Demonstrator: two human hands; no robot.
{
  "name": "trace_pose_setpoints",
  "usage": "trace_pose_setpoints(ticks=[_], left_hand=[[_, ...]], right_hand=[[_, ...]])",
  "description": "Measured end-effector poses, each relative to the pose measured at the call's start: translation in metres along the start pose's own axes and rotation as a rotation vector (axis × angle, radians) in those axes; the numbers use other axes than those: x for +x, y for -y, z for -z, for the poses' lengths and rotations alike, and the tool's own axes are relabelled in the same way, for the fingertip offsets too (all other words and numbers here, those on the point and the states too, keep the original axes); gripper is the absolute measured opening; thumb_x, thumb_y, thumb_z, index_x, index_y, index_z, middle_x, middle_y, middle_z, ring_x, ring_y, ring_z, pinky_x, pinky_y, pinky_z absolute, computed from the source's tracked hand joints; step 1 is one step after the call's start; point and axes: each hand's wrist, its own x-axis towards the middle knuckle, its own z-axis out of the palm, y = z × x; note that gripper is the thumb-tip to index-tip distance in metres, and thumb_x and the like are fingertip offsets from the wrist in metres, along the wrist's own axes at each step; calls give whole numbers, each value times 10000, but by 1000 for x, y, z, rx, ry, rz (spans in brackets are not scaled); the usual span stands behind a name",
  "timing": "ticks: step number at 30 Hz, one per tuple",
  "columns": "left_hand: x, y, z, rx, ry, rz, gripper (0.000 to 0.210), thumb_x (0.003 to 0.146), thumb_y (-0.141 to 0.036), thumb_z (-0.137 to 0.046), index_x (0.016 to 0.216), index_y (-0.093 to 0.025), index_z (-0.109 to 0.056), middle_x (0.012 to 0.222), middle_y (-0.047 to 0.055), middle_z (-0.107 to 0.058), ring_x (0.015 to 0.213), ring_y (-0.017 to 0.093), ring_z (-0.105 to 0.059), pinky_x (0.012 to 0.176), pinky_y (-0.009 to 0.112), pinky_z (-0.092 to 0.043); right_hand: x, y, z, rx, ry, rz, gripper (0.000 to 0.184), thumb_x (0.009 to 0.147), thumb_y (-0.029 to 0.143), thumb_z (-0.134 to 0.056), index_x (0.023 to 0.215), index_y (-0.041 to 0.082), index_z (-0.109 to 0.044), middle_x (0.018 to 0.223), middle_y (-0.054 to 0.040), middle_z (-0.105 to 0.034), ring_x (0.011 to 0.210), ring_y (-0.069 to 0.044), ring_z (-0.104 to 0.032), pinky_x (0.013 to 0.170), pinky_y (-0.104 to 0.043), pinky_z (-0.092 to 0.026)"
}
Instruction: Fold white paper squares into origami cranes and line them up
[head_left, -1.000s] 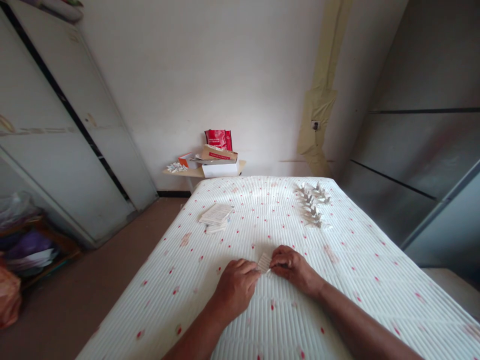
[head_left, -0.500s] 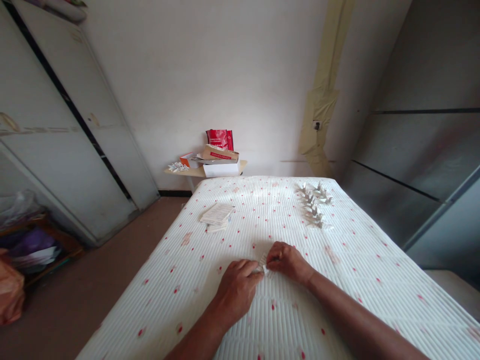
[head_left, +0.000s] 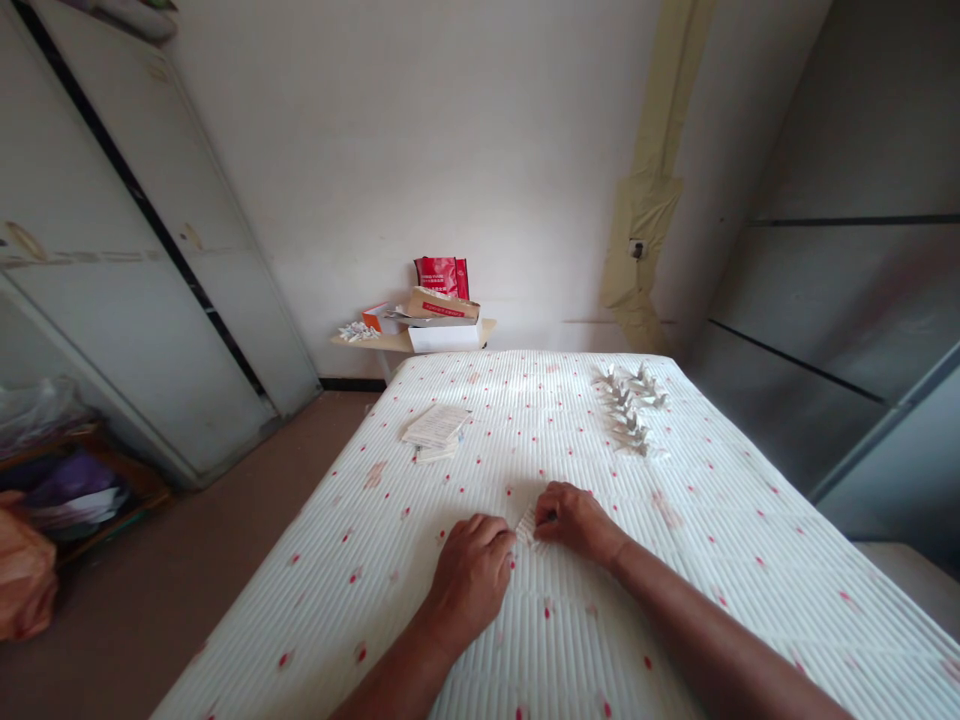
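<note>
A small folded piece of printed paper [head_left: 526, 528] lies on the bedspread between my hands. My left hand [head_left: 474, 562] pinches its left edge, with thumb and fingers closed together. On the other side, my right hand [head_left: 576, 522] has its fingers curled closed over the paper's right part, hiding it. Farther off to the left rests a stack of printed paper squares [head_left: 436, 428]. At the far right of the bed stand several folded paper cranes [head_left: 628, 408], grouped in rows.
A white quilted bedspread [head_left: 360, 540] with red dots covers the bed. Beyond its far edge, a small table [head_left: 390, 342] bears a white box [head_left: 444, 338], a red bag [head_left: 442, 276] and small white pieces. Cabinets [head_left: 217, 250] flank the left; an orange bag [head_left: 26, 570] sits low there.
The paper between my hands now shows more of its printed face. My left fingers have drawn slightly left, while my right hand stays nearly in place.
</note>
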Motion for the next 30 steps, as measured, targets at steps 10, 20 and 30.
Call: trace_pose_setpoints(ticks=[10, 20, 30], left_hand=[[10, 0, -4, -57, -3, 182, 236, 718, -136, -549, 897, -246, -656, 916, 30, -597, 915, 204, -505, 775, 352, -377], [21, 1, -12, -256, -67, 305, 201, 619, -75, -551, 697, -222, -663, 811, -13, -654, 848, 176, -563, 787, 326, -403], [25, 0, -18, -317, -190, 275, 152, 652, -70, -568, 647, -199, -648, 738, -13, -656, 781, 149, -577, 763, 292, -429]], right_hand=[[-17, -3, 6, 274, -69, 158, 73, 690, 122, -652, 648, 181, -645, 736, -1, -579, 735, -132, -547, 654, -227, -408], [-36, -15, -3, 254, -130, 253, 118, 725, 129, -646, 742, 233, -700, 949, -37, -621, 896, -176, -571, 786, -297, -439], [-43, -14, -3, 240, -156, 260, 162, 733, 121, -627, 795, 244, -713, 1002, -50, -625, 918, -187, -578, 819, -323, -439]])
